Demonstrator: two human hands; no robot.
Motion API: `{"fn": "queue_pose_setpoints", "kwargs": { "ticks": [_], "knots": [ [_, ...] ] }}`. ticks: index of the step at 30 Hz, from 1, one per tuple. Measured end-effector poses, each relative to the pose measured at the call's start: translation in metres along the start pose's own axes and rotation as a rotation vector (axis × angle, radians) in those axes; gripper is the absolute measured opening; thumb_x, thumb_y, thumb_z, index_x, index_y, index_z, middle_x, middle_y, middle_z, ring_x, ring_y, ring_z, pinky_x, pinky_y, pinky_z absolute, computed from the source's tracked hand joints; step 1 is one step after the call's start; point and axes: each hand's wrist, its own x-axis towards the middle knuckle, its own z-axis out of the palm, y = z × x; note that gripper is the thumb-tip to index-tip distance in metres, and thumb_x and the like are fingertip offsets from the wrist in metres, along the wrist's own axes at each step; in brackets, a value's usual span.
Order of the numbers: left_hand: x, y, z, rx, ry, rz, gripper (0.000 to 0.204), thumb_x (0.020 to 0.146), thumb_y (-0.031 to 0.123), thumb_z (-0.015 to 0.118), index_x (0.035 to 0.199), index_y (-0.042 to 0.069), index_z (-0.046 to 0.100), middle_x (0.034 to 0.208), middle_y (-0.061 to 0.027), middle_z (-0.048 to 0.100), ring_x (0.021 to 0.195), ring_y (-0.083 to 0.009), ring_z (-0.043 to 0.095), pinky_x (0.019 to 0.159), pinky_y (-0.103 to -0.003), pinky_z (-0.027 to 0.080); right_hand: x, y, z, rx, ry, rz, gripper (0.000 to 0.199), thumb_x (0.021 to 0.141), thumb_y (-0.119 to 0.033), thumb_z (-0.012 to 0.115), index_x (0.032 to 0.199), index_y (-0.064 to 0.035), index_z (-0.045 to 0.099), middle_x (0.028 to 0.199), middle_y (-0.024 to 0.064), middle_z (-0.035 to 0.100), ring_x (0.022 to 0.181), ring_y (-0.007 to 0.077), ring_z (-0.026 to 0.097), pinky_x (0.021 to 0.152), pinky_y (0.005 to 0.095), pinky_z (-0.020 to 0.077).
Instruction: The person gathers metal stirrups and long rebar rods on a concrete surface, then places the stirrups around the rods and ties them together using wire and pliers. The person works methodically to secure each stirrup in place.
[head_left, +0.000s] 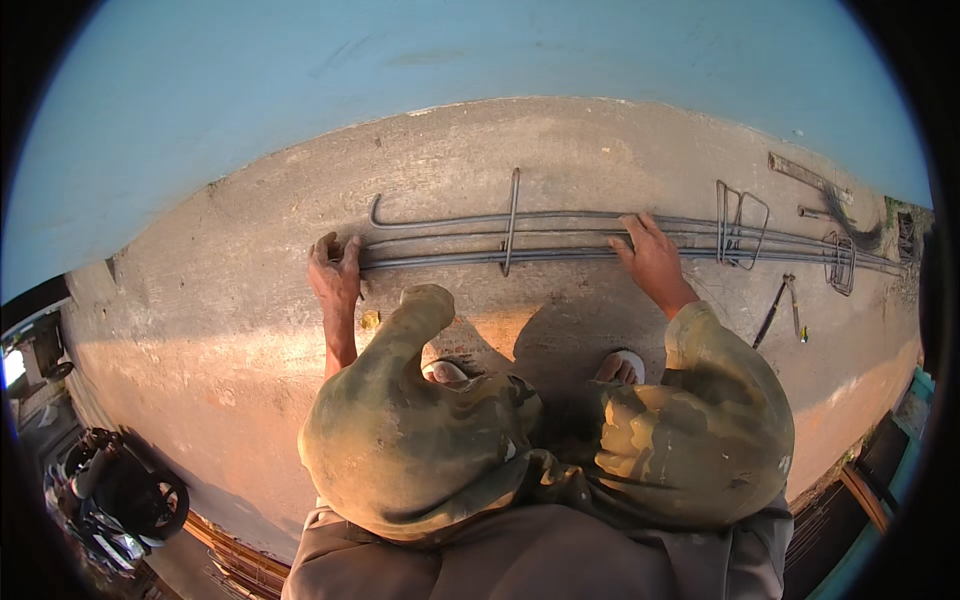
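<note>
I see my left hand [335, 268] gripping the rebar bundle [600, 240] ends, right hand [652, 258] seemingly pressing flat mid-length; long, stiff, heavy steel.

Rebars [600, 240] showing dull grey, stirrups [738, 225] same grey. Slab [200, 300] reading pale grey-tan, glowing orange where light is hitting. Wall [300, 90] showing flat light blue. Trousers [420, 440] looking mottled olive-green, stained. Pincers [782, 305] showing dark.
</note>
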Motion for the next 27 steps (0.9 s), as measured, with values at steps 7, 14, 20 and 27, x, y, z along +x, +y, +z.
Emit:
{"fn": "queue_pose_setpoints", "kwargs": {
  "ticks": [7,14,20,27],
  "knots": [
    [-0.036,-0.022,0.019,-0.011,0.18,-0.08,0.027,0.088,0.018,0.066,0.104,-0.003,0.068,0.105,-0.017,0.062,0.093,-0.0293,0.063,0.082,-0.037,0.049,0.031,0.028,0.003,0.007,-0.196,0.093,0.034,0.095,-0.031,0.056,0.114,-0.0034,0.057,0.125,0.0171,0.052,0.094,0.0373,0.063,0.08,0.0476,0.0507],
    [-0.042,-0.017,0.018,-0.181,-0.027,-0.157,0.035,0.088,0.023,0.069,0.108,-0.005,0.065,0.106,-0.0144,0.058,0.093,-0.0261,0.06,0.082,-0.034,0.048,0.03,0.036,0.003,0.061,-0.064,0.145,0.032,0.096,-0.031,0.056,0.114,-0.0047,0.055,0.124,0.0148,0.048,0.089,0.0377,0.062,0.077,0.0489,0.05],
    [-0.018,-0.017,0.022,0.233,0.081,0.549,0.048,0.081,0.018,0.074,0.123,0.002,0.057,0.119,-0.0189,0.057,0.111,-0.0378,0.052,0.095,-0.049,0.041,0.044,0.027,0.009,0.083,-0.091,0.055,0.033,0.093,-0.023,0.058,0.116,-0.0002,0.057,0.126,0.0188,0.048,0.085,0.0332,0.064,0.076,0.0445,0.0522],
    [0.003,0.062,0.068,0.303,-0.256,0.802,0.042,0.081,0.018,0.072,0.118,0.004,0.061,0.119,-0.0175,0.057,0.112,-0.0397,0.051,0.098,-0.048,0.038,0.035,0.037,-0.002,0.002,-0.101,0.01,0.035,0.094,-0.024,0.055,0.121,-0.0016,0.057,0.133,0.0199,0.048,0.089,0.0296,0.067,0.077,0.0423,0.0524]
  ]
}}
